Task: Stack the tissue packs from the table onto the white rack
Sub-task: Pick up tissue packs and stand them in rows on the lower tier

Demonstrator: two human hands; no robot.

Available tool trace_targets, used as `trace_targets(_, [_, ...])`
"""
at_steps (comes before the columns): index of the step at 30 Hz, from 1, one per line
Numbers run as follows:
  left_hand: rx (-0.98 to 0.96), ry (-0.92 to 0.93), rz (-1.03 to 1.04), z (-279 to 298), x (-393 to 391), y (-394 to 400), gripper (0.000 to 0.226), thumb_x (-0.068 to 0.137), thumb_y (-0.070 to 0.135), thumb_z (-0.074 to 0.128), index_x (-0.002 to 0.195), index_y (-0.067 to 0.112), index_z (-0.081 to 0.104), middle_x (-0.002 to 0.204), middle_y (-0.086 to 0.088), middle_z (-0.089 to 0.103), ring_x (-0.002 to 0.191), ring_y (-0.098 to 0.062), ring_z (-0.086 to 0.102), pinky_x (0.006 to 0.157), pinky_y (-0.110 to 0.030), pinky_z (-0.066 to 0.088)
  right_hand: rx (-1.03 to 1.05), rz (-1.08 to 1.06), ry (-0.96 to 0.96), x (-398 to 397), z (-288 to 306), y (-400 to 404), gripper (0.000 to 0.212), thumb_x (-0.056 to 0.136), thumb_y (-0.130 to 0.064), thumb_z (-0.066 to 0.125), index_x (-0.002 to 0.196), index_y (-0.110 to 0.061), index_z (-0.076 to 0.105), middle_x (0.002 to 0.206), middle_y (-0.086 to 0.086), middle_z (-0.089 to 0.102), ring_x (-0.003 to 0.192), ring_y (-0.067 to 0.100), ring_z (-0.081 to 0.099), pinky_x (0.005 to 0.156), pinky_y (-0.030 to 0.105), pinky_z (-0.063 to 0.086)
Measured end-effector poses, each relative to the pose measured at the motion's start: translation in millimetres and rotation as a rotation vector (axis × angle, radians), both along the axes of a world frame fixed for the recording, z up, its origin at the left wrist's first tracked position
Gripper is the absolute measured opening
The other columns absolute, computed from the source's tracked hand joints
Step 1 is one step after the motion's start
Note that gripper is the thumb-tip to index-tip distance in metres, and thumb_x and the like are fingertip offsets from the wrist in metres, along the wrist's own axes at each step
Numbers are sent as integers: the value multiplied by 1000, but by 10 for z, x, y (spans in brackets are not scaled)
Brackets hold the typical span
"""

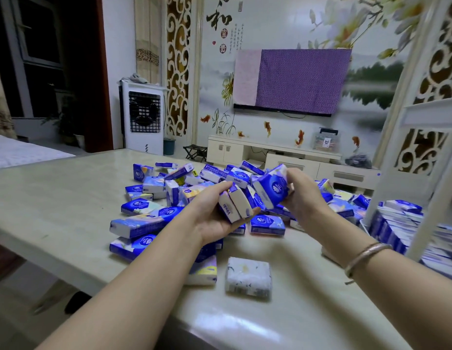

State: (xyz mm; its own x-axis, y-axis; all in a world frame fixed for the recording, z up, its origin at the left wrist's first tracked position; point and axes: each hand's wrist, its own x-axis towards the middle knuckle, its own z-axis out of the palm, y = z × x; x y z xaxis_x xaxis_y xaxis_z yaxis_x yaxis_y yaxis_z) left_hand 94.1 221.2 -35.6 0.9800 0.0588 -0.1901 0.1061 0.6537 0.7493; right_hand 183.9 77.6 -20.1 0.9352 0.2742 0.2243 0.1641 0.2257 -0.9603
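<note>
The tissue packs (194, 198) are dumped in a loose heap on the table (68, 198), just left of the white rack (422, 173), which already has rows stacked on its lower shelf. Left hand (215, 218) cups a couple of packs on edge just above the heap; right hand (300, 190) grips one blue pack. They look light, squashy and slick in plastic wrap, so I'd pinch across the flat faces.

Above the heap of tissue packs (184, 198) on the tabletop (68, 198), the left hand (215, 213) cradles two packs (235, 203), the right hand (304, 190) grips another pack (271, 186), beside the white rack (422, 137).
</note>
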Motion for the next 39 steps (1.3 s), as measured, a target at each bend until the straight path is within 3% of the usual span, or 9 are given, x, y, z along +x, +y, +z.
trace_targets(6, [-43, -13, -69, -42, 16, -78, 32, 94, 26, 54, 113, 0, 61, 118, -25, 62, 113, -40, 58, 80, -55, 54, -379, 89, -52, -70, -37, 31, 12, 93, -26, 46, 104, -21, 43, 105, 8, 62, 105, 25, 61, 91, 43, 50])
trace_targets(11, [7, -30, -120, -45, 3, -74, 34, 98, 26, 46, 105, -1, 65, 100, -25, 68, 86, -38, 68, 97, -51, 47, -786, -50, -492, -111, -165, 8, 28, 92, -34, 44, 115, -29, 59, 118, -5, 47, 121, 15, 39, 103, 31, 34])
trace_targets(15, [-27, -43, -120, -50, -4, -89, 37, 99, 24, 43, 122, 0, 59, 117, -23, 63, 107, -36, 62, 93, -51, 49, -584, -78, -552, -296, -165, -62, 20, 95, -20, 51, 111, -16, 62, 106, -1, 63, 103, 13, 59, 85, 30, 51])
trace_targets(18, [-40, -70, -169, -37, -36, -146, 44, 100, 27, 36, 133, 2, 52, 131, -21, 57, 119, -33, 57, 99, -51, 46, -535, 24, -505, -472, -130, -143, 24, 94, -34, 54, 110, -18, 62, 101, -7, 67, 98, 6, 62, 81, 28, 53])
trace_targets(22, [10, -60, -203, 53, -150, -247, 52, 100, 38, 30, 127, 3, 57, 122, -20, 61, 104, -30, 59, 96, -39, 47, -624, 104, -589, -666, -89, -365, 44, 80, -35, 73, 118, -24, 54, 108, -14, 62, 97, -7, 58, 77, 11, 48])
trace_targets(28, [258, -102, -385, 201, -367, -623, 50, 100, 45, 24, 120, 18, 61, 107, -6, 67, 75, -19, 66, 93, -34, 37, -798, -152, -903, -903, 55, -760, 65, 72, -33, 74, 128, -23, 43, 114, -5, 50, 108, 14, 46, 91, 31, 43])
trace_targets(34, [560, -70, -555, 448, -443, -950, 64, 95, 57, 31, 124, 8, 59, 122, -14, 60, 113, -29, 51, 96, -33, 37, -689, -219, -721, -1220, 244, -1438, 56, 65, -33, 68, 114, -27, 42, 100, -8, 60, 89, 3, 57, 74, 17, 46])
trace_targets(36, [522, -54, -467, 472, -363, -1073, 57, 95, 49, 42, 131, 5, 49, 129, -14, 55, 119, -28, 50, 94, -33, 38, -674, -239, -633, -1315, 295, -1706, 50, 64, -30, 69, 108, -30, 44, 92, -11, 62, 75, -4, 57, 64, 8, 42])
trace_targets(39, [650, -107, -334, 425, -273, -1341, 10, 91, 26, 52, 93, 16, 54, 98, -5, 53, 86, -18, 52, 71, -25, 42, -680, -307, -507, -1381, 319, -2160, 56, 52, -40, 60, 106, -33, 47, 94, -12, 63, 82, 7, 60, 73, 22, 46])
